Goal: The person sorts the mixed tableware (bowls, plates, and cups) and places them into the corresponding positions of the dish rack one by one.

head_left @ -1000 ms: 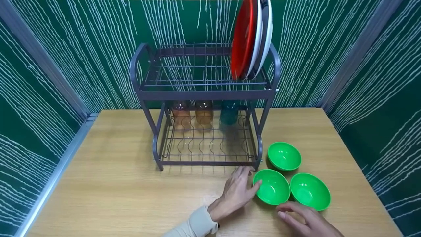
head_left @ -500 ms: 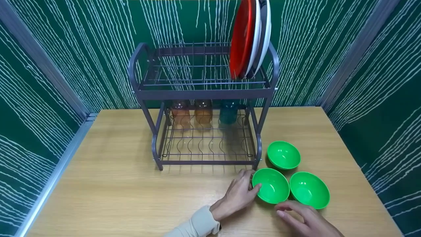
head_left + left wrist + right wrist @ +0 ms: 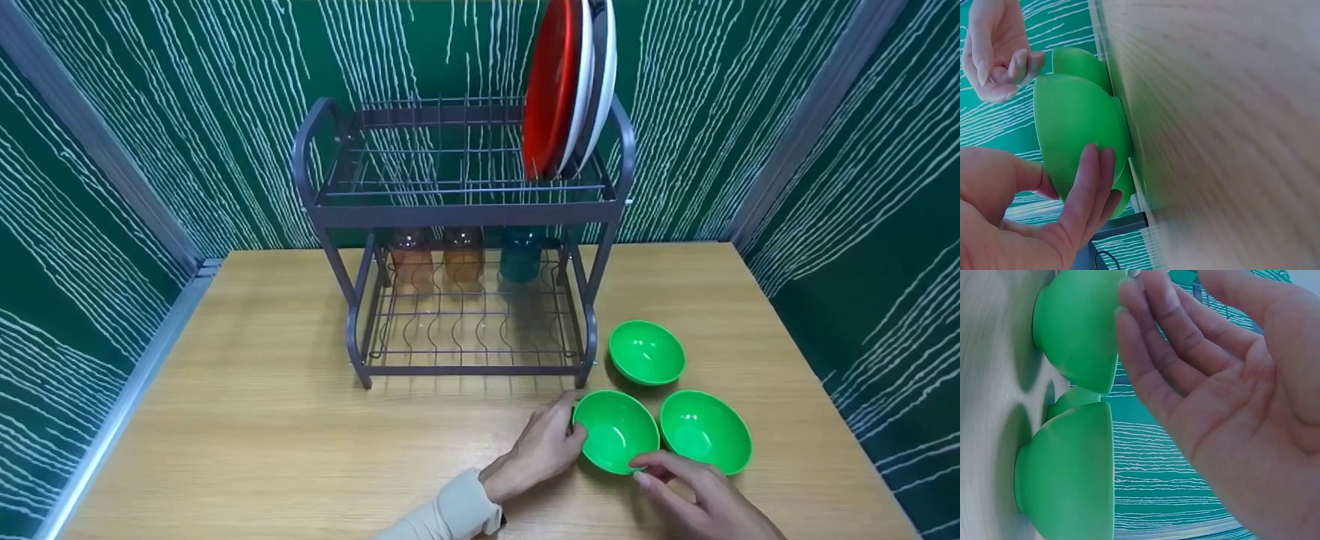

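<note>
My left hand pinches the left rim of the nearest green bowl, thumb at the inner side and fingers along the outer wall. The left wrist view shows those fingers pressed flat to the bowl's side, close over the table. My right hand is at the same bowl's front rim, its fingers loosely bent and holding nothing. In the right wrist view its fingertips are right by the rim. A second green bowl sits just right, and a third green bowl stands behind.
A dark two-tier dish rack stands at the back of the wooden table. A red plate and white-rimmed plates stand upright on its top right. Several tinted glasses are on the lower tier. Green walls enclose the table.
The nearest bowl has shifted slightly toward me in the left hand's pinch. The right hand's fingertips now overlap its front rim. The other bowls have stayed in place.
</note>
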Available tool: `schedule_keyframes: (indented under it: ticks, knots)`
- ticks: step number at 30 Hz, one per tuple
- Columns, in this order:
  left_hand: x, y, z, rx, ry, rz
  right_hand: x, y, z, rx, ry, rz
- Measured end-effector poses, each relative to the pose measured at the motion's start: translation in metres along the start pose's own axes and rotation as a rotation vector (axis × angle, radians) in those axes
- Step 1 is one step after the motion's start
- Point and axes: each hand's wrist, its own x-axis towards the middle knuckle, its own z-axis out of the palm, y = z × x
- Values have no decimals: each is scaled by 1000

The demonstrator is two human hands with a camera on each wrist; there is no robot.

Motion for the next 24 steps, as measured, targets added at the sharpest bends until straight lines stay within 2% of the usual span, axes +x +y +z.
schedule_keyframes:
  ticks: [7,11,13,16,18,21,24]
  knots:
    - [0,5,-6,-13,-5,-40,-1,-2,-1,-4,50,-22]
    - [1,10,-11,-9,9,-43,-3,-3,0,11,106,-20]
    - [1,12,-13,-17,18,-30,-4,-3,2,-19,172,-65]
    - [0,15,-17,-20,30,-15,-5,-4,4,-58,266,-76]
    - [0,17,-19,-26,33,-4,-4,-5,5,-77,328,-60]
    - [-1,22,-23,-25,30,-4,-1,-8,5,-62,386,17]
    - [-2,27,-27,-22,31,14,2,-9,8,-33,457,25]
